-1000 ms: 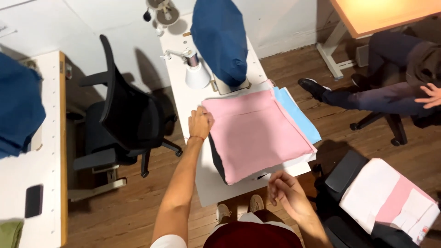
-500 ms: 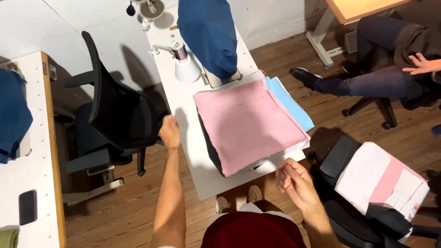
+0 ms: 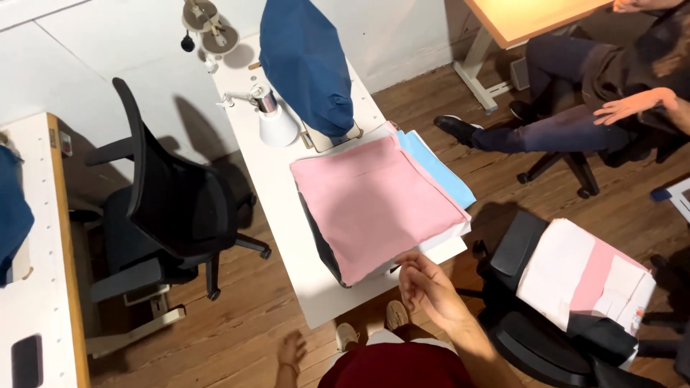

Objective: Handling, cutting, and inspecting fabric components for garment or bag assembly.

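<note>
Right hand (image 3: 425, 286) raised forward, fingers loosely spread; left hand (image 3: 291, 352) low by hip, blurred.

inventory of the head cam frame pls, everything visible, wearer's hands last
pink fabric: 1, pink, top of the stack on the white table
blue fabric: 1, light blue, under the pink sheet, showing at its right edge
white table: 1, white, centre
covered machine: 1, dark blue cover, far end of the table
lamp: 1, white shade, left of the cover
office chair: 1, black, left of the table
second chair: 1, black, right, carrying folded fabric, white and pink
side table: 1, white, far left
wooden desk: 1, light wood, top right
seated person: 1, dark clothes, top right
left hand: 1, low, off the table, empty
right hand: 1, open, at the near edge of the pink fabric
</note>
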